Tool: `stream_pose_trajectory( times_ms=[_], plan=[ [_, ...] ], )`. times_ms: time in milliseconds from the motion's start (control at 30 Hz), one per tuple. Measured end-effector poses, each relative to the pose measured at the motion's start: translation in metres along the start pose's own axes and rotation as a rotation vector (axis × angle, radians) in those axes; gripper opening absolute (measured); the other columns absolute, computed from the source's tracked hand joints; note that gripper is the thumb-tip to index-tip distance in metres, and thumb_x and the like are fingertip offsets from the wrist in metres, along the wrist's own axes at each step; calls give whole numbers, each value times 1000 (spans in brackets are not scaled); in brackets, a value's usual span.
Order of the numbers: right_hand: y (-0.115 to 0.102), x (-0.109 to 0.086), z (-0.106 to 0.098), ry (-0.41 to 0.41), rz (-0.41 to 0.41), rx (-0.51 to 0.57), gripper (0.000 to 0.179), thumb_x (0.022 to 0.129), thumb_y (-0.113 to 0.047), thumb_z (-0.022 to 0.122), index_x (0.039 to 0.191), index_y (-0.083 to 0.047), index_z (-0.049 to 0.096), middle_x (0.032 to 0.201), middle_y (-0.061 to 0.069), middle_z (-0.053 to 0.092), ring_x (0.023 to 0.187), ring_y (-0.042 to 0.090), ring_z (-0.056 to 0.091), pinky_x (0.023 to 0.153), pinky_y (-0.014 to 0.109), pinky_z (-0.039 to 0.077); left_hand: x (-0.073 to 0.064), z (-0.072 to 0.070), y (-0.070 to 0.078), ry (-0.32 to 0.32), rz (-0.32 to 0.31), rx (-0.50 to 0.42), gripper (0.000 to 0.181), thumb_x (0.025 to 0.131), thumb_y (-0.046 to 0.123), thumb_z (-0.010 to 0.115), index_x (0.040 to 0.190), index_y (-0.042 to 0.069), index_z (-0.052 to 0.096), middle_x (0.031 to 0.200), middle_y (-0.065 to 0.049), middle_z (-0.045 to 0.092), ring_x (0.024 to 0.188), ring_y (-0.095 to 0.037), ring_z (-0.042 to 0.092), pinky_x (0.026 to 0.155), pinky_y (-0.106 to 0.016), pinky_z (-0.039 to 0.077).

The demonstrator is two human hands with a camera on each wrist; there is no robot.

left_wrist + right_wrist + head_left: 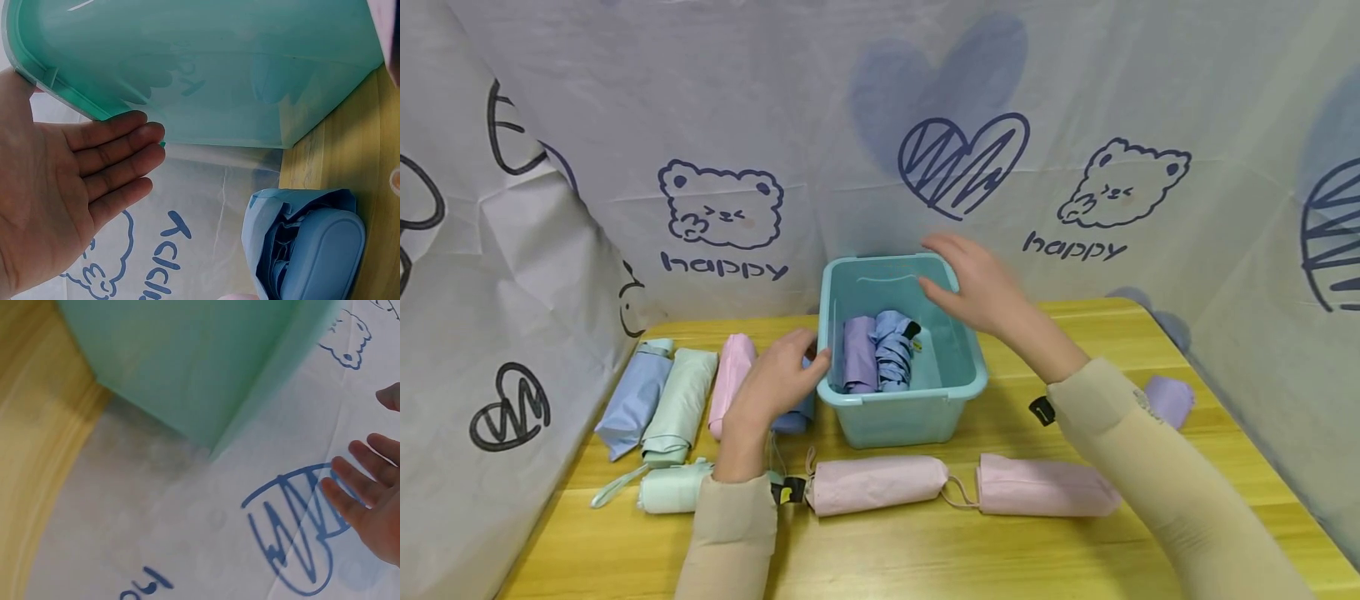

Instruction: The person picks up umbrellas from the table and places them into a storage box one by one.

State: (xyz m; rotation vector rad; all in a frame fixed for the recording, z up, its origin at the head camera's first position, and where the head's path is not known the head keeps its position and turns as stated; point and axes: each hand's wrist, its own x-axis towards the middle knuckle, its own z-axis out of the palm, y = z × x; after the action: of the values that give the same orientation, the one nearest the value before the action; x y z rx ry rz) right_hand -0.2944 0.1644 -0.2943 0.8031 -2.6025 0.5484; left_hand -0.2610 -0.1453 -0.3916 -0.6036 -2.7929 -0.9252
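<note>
A teal plastic bin (pixel 898 417) stands near the back of the table. Inside it lie a purple folded umbrella (pixel 860 354) and a blue folded umbrella (pixel 893 367) with a black strap end. My left hand (pixel 781 373) is at the bin's left rim; in the left wrist view that hand (pixel 81 181) has straight fingers along the outer wall, its thumb mostly hidden behind the rim. Over the bin's back right side hovers my right hand (pixel 973 283), holding nothing. In the right wrist view its fingers (pixel 375 469) are spread and apart from the bin.
Left of the bin lie a blue umbrella (pixel 636 396), a mint one (pixel 681 396), a pink one (pixel 730 375) and a darker blue one (pixel 795 417). In front are another mint umbrella (pixel 670 489) and two pink ones (pixel 880 485). A purple umbrella (pixel 1170 402) sits beyond my right sleeve.
</note>
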Motion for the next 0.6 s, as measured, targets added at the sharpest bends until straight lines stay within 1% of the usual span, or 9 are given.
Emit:
stream_pose_trajectory(
  times_ms=[133,200,367,600],
  plan=[
    [9,-16,5,69,-51,-39,52,98,-25,69,141,2,58,147,18,56,137,37,52,115,50,41,0,0,0,2,0,2,29,102,36,53,107,11,66,105,-5,67,95,-26,65,83,-44,54],
    [13,-25,7,84,-53,-45,51,98,-24,70,141,2,59,147,18,56,137,37,52,114,50,42,0,-1,0,1,2,6,29,102,36,53,107,11,66,105,-5,67,95,-25,65,83,-44,54],
    [23,-47,12,91,-10,-46,55,97,-24,71,144,1,56,148,19,56,137,38,52,112,53,43,0,-1,-1,-3,1,9,30,102,36,52,109,10,66,106,-6,67,96,-24,64,85,-45,54],
    [36,-79,16,60,67,-58,58,98,-23,69,148,0,52,151,22,52,139,42,49,112,58,41,0,-1,0,-8,0,-3,31,102,36,52,110,10,66,106,-6,67,98,-27,65,86,-45,54]
  ],
)
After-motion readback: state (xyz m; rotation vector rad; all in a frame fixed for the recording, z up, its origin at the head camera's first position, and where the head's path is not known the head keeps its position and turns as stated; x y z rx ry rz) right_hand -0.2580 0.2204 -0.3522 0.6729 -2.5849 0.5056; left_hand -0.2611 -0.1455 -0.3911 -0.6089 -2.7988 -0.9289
